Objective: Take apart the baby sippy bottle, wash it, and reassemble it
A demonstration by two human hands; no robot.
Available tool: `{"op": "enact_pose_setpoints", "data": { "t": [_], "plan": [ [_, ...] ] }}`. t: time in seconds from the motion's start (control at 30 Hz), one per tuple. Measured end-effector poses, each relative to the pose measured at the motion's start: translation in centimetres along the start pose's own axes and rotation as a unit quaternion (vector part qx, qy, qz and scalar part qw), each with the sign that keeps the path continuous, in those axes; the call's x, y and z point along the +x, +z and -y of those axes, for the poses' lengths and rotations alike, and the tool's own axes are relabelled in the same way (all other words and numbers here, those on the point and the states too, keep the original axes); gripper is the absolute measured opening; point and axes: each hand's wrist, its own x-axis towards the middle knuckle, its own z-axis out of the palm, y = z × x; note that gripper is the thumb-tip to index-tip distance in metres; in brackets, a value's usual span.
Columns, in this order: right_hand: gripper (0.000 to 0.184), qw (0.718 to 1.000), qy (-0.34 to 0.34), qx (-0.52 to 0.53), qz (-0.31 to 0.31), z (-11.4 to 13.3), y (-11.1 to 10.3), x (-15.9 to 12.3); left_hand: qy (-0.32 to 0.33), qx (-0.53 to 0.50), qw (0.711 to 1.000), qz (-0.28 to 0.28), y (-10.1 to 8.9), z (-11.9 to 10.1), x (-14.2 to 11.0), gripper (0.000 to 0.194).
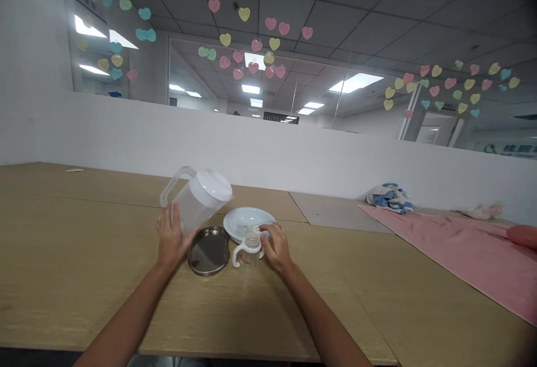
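Between your two grips, on the wood-grain table (84,311), lies a steel kidney tray (208,250). Your left hand (172,235) holds a lidded plastic pitcher (199,199) tilted above the surface. Your right hand (277,246) closes narrowly, apparently on the top of a two-handled training cup (247,252), which stands before a white plate (247,219). Right of that grip lies a pink mat (453,255). Ahead stands a white partition (210,143), below paper hearts (251,37) on glass.
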Motion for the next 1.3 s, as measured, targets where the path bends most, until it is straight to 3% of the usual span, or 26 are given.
{"op": "enact_pose_setpoints", "data": {
  "t": [0.17,0.33,0.5,0.67,0.9,1.0,1.1,1.3],
  "plan": [
    [0.044,0.998,-0.015,0.013,0.06,1.1,0.6,-0.3,0.086,0.066,0.994,-0.003,0.3,-1.3,0.3,0.072],
    [0.039,0.998,-0.023,-0.006,0.051,1.9,1.0,0.0,0.121,0.085,0.989,0.001,0.5,-1.2,0.2,0.068],
    [0.039,0.999,-0.029,-0.009,0.045,2.0,1.0,0.0,0.119,0.078,0.99,-0.002,0.3,-1.2,0.1,0.081],
    [0.038,0.998,-0.025,-0.014,0.048,1.9,1.1,-0.2,0.089,0.008,0.996,0.011,-1.1,-1.8,0.3,0.1],
    [0.037,0.999,-0.039,-0.012,0.036,1.5,1.3,-0.3,0.214,0.015,0.977,-0.009,-1.8,-0.6,1.0,0.101],
    [0.038,0.999,-0.038,-0.018,0.032,1.5,1.3,-0.3,0.231,0.028,0.973,0.001,-1.7,-0.6,1.1,0.099],
    [0.037,0.999,-0.04,-0.013,0.031,1.7,1.2,-0.2,0.181,0.033,0.983,0.01,-1.6,-1.0,0.8,0.099],
    [0.043,0.997,-0.055,0.014,0.042,1.7,0.9,-0.2,-0.041,0.014,0.999,0.019,-1.6,-1.6,0.1,0.102]
  ]
}}
